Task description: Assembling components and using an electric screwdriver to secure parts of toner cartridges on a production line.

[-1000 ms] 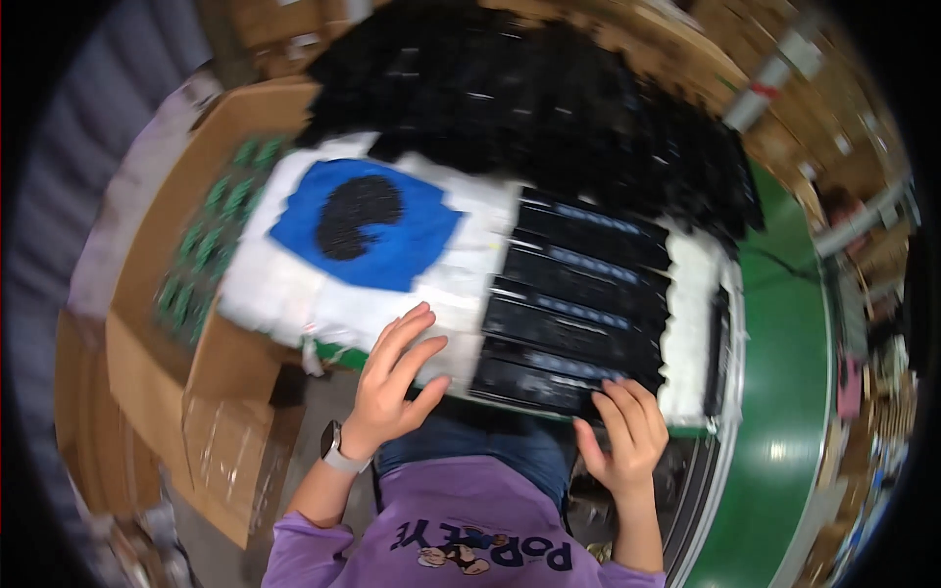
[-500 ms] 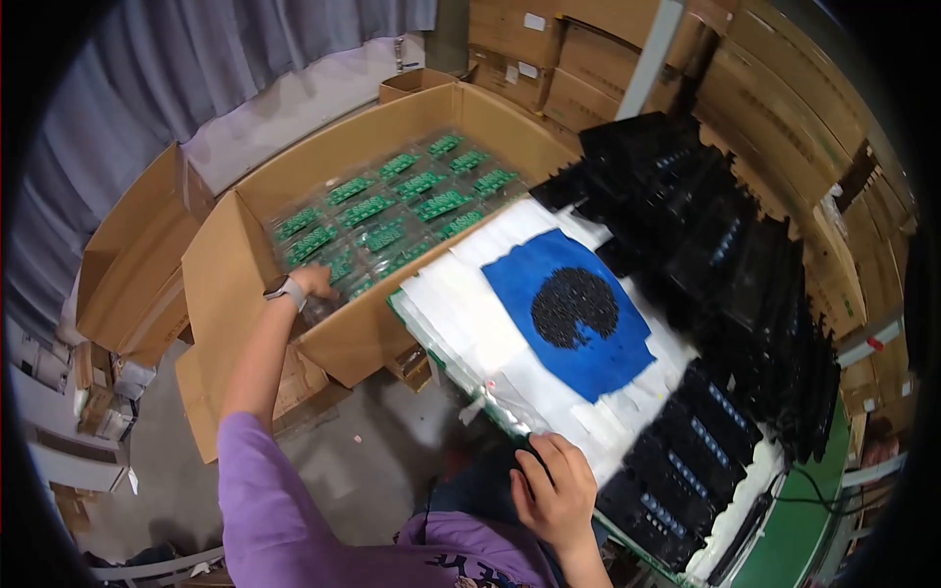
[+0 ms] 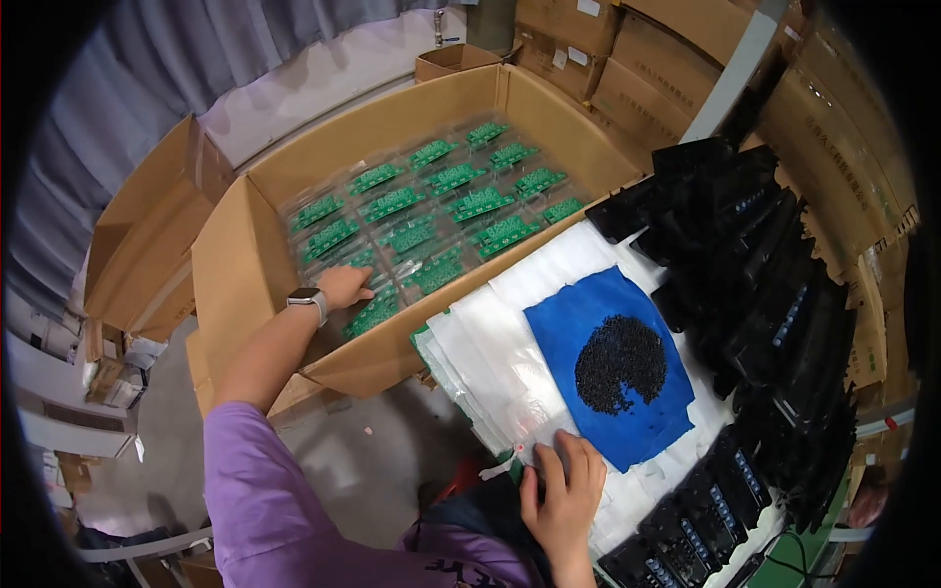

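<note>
Inside a large cardboard box (image 3: 328, 367), several green circuit boards (image 3: 480, 203) lie in rows in clear plastic trays. My left hand (image 3: 345, 286), with a watch on its wrist, reaches over the near left boards. Its thumb and fingers look apart, and no held board shows; the fingertips are partly hidden. My right hand (image 3: 567, 490) rests at the near edge of the white-covered table (image 3: 505, 343), fingers apart and slightly bent, holding nothing visible. Beyond it, a heap of small black parts (image 3: 619, 365) sits on a blue cloth (image 3: 561, 318).
Black plastic housings (image 3: 745, 255) pile up along the table's right side, and several more lie in a row (image 3: 691, 519) nearer me. Stacked cartons (image 3: 647, 98) stand behind. An opened carton (image 3: 152, 230) is left of the box, below a grey curtain (image 3: 186, 59).
The view has shifted, so box and table sit differently in the picture. My left hand has moved slightly deeper over the boards. My right hand stays at the table edge.
</note>
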